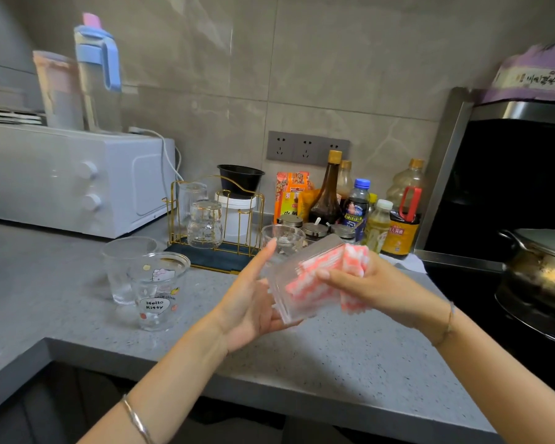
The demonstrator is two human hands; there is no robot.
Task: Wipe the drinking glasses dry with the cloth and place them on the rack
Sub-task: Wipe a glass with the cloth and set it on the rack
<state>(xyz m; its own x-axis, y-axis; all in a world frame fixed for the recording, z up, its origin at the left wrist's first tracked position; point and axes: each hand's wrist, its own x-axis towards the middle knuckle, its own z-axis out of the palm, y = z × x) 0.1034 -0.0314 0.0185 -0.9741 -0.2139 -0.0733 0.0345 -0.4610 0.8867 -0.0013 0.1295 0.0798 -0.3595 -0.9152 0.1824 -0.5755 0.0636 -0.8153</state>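
Note:
A ribbed clear glass [289,294] lies tilted over the counter, its base cupped in my left hand [249,310]. My right hand [370,288] pushes a pink-and-white checked cloth [350,261] into the glass's mouth, and the cloth shows through the wall. The gold wire rack [220,219] on a dark mat stands behind, with two glasses [205,224] upside down on its pegs. On the counter to the left stand a Hello Kitty glass [157,291] and a plain clear glass [122,267]. Another clear glass [282,240] sits just beyond my hands.
A white microwave [71,177] fills the back left with a blue bottle on top. Sauce bottles [362,206] and small jars crowd the back wall to the right of the rack. A stove with a lidded pot [539,267] lies at the right. The grey counter edge [205,363] runs below my hands.

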